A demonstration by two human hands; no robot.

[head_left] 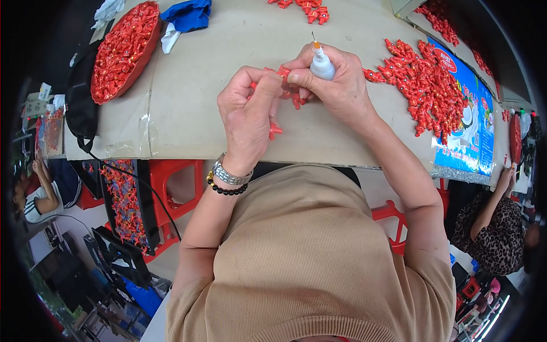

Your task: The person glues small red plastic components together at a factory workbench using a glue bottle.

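Observation:
Over the table, my left hand [246, 111] is closed, its thumb and fingers pinching a small red plastic figure [283, 72]. My right hand [347, 85] grips a small white needle-tip bottle [323, 67], whose orange-based needle points up and away from me. The right thumb and fingertips also meet the red pieces between the hands. Fingers partly cover these pieces, so their exact shape and number are hidden. Another red piece [274, 131] shows just below the left fingers; whether it lies on the table or is held, I cannot tell.
To the right, many red figures [424, 85] lie heaped, partly on a blue printed sheet [481, 125]. A red basin [154, 48] full of red pieces stands at left, beside a black case [82, 91] and blue cloth [187, 15]. More figures [310, 8] lie at the far edge.

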